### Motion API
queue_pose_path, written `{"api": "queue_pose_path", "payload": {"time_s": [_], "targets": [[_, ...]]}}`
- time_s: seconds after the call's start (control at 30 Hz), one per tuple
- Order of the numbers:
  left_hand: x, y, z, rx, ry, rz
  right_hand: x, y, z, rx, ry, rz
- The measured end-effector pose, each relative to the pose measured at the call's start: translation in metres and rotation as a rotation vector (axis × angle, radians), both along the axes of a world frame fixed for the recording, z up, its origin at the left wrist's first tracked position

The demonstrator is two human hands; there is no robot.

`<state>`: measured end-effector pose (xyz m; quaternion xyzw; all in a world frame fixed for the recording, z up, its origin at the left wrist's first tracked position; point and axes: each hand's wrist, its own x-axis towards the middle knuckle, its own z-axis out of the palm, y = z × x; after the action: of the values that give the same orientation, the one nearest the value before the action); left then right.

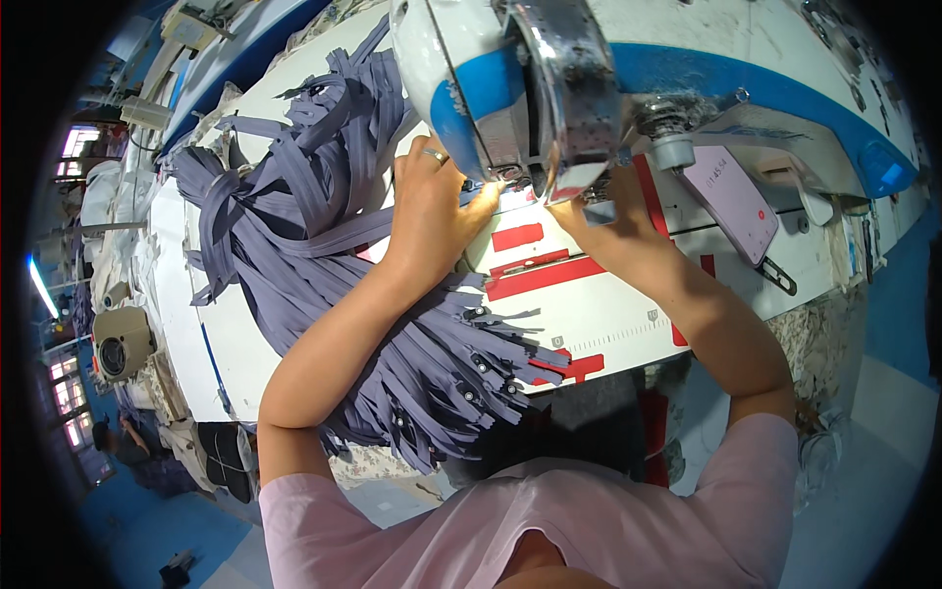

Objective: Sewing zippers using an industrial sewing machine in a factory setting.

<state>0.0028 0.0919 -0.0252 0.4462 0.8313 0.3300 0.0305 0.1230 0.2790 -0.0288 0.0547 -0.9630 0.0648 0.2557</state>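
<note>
My left hand (430, 211), with a ring on one finger, is bent at the left of the sewing machine's (461, 98) needle area. A grey-blue zipper (343, 236) runs from the pile into this hand, its thumb pointing toward the needle. From the other side my right hand (610, 224) reaches in beside the needle, with its fingers partly hidden by the machine head. What it holds, if anything, does not show. A large bundle of grey-blue zippers (285, 236) lies left of my left hand, its ends with dark sliders (471, 393) hanging over the table's front edge.
The white table (608, 344) carries red tape strips (545, 278) and a printed ruler. To the right, a phone (731, 201) lies under the machine arm. Another machine (191, 29) stands at the far left; a person (137, 447) is beyond at the lower left.
</note>
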Motion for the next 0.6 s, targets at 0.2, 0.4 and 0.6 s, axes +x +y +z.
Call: {"api": "queue_pose_path", "payload": {"time_s": [0.2, 0.4, 0.6], "targets": [[-0.005, 0.005, -0.002, -0.034, -0.05, 0.005, 0.007, 0.03, -0.057, 0.137, -0.046, 0.002], [-0.007, -0.011, 0.01, -0.069, 0.17, 0.049, 0.034, 0.065, -0.15, 0.71, 0.114, 0.108], [0.014, -0.022, 0.014, -0.06, 0.11, 0.026, 0.027, 0.027, -0.031, 1.819, 0.019, 0.123]]}}
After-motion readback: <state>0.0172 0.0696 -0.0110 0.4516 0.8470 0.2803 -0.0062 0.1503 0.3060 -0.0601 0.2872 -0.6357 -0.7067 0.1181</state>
